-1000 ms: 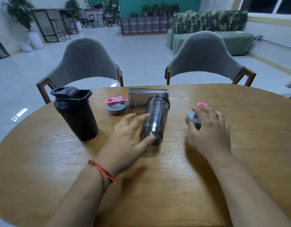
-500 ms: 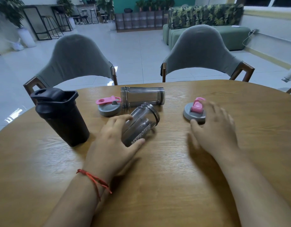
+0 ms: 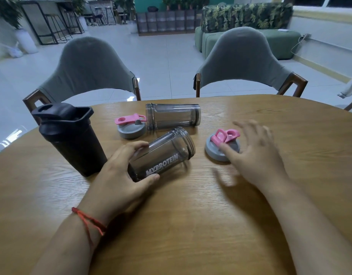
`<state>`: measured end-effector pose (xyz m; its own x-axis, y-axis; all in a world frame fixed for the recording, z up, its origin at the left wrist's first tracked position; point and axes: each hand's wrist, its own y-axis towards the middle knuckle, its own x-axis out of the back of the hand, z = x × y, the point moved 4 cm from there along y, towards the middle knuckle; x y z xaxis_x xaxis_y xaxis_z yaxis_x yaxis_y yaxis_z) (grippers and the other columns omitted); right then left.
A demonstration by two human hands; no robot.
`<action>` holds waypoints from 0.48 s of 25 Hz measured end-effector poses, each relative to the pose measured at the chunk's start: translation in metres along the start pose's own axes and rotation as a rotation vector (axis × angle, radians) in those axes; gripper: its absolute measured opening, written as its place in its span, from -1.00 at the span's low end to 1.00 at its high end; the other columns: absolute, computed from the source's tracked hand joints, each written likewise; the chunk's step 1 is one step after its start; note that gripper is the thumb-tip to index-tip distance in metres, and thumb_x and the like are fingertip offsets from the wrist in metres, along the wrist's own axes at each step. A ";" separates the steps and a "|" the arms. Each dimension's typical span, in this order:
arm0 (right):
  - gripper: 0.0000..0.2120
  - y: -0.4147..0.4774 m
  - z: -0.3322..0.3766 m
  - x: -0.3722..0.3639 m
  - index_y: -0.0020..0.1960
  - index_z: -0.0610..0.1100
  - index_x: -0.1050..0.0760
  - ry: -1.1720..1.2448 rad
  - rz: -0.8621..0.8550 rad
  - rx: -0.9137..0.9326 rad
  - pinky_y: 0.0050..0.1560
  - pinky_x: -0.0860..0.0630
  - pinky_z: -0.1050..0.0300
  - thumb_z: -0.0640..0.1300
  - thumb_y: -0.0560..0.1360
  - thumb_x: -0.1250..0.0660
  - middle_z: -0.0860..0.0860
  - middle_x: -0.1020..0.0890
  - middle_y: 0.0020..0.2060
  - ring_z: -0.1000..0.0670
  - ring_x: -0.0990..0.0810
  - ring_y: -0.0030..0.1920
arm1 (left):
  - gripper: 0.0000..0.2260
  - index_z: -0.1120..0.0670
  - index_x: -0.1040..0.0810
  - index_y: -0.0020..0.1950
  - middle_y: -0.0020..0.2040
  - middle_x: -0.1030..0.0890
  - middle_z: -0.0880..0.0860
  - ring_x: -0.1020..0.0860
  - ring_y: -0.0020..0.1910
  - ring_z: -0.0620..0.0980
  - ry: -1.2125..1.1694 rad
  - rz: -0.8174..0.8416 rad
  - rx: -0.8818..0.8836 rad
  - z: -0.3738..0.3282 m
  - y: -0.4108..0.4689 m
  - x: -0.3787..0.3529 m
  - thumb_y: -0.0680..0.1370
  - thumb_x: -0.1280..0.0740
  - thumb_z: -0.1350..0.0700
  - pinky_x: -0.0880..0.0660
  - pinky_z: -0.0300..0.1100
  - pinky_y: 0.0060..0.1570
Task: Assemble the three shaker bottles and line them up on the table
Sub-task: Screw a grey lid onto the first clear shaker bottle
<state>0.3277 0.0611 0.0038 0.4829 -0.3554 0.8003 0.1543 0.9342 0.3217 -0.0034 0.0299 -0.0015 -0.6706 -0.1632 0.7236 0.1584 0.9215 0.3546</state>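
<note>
My left hand (image 3: 119,175) grips the base end of a smoky clear shaker cup (image 3: 167,153) that lies on its side, threaded mouth pointing up and right. A second clear cup (image 3: 172,117) lies on its side behind it, with no lid. My right hand (image 3: 256,155) is blurred, its fingers spread over the edge of a grey lid with a pink flip cap (image 3: 220,146). Another grey and pink lid (image 3: 131,127) rests left of the far cup. The black shaker (image 3: 70,137) stands upright at the left with its lid on.
The round wooden table (image 3: 191,215) carries everything. Two grey-backed chairs (image 3: 88,70) (image 3: 242,60) stand at its far edge. Beyond them are tiled floor, a green sofa (image 3: 278,40) and plants.
My left hand closed around the near cup and turned it so its mouth points right. My right hand slid off the pink-capped lid, which now shows.
</note>
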 end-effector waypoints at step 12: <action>-0.42 -0.009 0.016 -0.024 0.67 0.36 -0.33 -0.397 0.186 0.280 0.50 -0.30 -0.25 0.11 0.67 -0.27 0.09 -0.42 0.66 -0.17 -0.35 0.59 | -0.32 -0.14 -0.50 0.51 0.35 -0.59 -0.11 -0.47 0.36 -0.41 -0.036 -0.005 -0.039 0.004 0.000 -0.005 0.43 -0.66 -0.06 -0.31 -0.60 0.27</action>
<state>0.3006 0.0606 -0.0106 0.1073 -0.2199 0.9696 -0.1660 0.9576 0.2355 -0.0028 0.0326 -0.0075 -0.6969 -0.1547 0.7003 0.1827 0.9059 0.3819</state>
